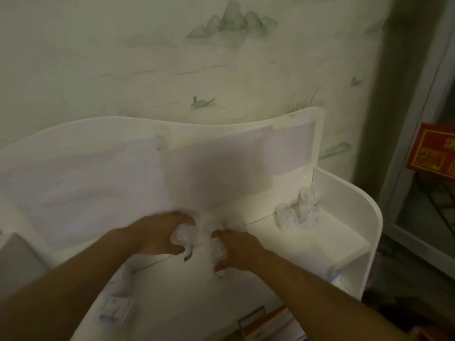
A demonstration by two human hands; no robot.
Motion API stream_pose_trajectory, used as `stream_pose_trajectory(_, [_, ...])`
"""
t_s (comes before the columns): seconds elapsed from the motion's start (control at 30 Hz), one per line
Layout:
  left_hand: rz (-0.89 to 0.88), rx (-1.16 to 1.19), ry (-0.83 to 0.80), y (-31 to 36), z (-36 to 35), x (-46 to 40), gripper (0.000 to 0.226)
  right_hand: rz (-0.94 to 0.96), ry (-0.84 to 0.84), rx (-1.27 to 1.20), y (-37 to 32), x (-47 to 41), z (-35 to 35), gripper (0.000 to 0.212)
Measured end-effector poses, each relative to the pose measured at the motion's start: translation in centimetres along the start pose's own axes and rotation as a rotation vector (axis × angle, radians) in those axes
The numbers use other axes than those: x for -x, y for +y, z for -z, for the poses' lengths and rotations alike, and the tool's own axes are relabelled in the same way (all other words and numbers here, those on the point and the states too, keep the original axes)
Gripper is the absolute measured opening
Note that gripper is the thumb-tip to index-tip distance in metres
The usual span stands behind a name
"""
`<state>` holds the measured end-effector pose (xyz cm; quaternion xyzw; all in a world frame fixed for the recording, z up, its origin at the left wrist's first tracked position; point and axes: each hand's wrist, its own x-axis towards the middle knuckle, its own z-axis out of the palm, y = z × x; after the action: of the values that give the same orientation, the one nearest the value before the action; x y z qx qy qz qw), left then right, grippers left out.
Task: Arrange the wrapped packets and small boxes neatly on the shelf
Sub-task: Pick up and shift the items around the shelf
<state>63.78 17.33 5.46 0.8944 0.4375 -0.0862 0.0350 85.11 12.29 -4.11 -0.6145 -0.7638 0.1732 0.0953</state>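
My left hand [162,236] grips one clear wrapped packet [181,238] at frame centre, and my right hand [237,251] grips another [219,252]. I should set them beside the packets at right [299,210] (gently, wrap may slip) on the shelf [295,244].

The whole picture is soft and blurry. The left hand [163,236] covers part of a clear wrapped packet [181,238], so its shape is hard to tell. The right hand [237,251] hides most of another packet [220,252]. The shelf [344,198] is cut off on the left and at the bottom. A small box [115,308] near the left arm has print too blurry to read. The red sign [433,153] runs off the right edge, and its writing is too fuzzy to read. Both arms leave the picture at the bottom.
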Motion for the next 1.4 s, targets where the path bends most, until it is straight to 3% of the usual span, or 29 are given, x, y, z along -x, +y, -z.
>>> stream_pose_trajectory(0.23, [-0.005, 0.021, 0.067, -0.6, -0.9, 0.1, 0.077, 0.027, 0.016, 0.121, 0.3, -0.8, -0.8, 0.094])
stream_pose_trajectory(0.4, [-0.07, 0.052, 0.093, 0.9, -0.2, -1.4, 0.077, 0.019, 0.01, 0.106, 1.2, 0.2, 0.8, 0.113])
stream_pose_trajectory(0.47, [-0.108, 0.057, 0.1, 2.0, 0.5, -2.3, 0.074, 0.011, 0.058, 0.096, 2.2, 0.9, 2.2, 0.105])
stream_pose_trajectory(0.6, [-0.162, 0.077, 0.158, 5.2, 2.1, -4.7, 0.069, -0.023, 0.102, 0.155, 5.9, 2.9, 5.9, 0.061])
stream_pose_trajectory(0.67, [-0.203, 0.098, 0.168, 7.2, 2.6, -6.0, 0.067, -0.074, 0.098, 0.169, 8.1, 4.0, 7.7, 0.053])
stream_pose_trajectory(1.1, [-0.28, 0.157, 0.085, 17.9, -1.3, -14.0, 0.075, -0.28, 0.154, 0.165, 17.7, 10.6, 13.5, 0.049])
stream_pose_trajectory(1.4, [-0.295, 0.059, 0.16, 24.3, -5.2, -18.9, 0.075, -0.363, 0.237, 0.165, 21.7, 13.5, 14.9, 0.041])
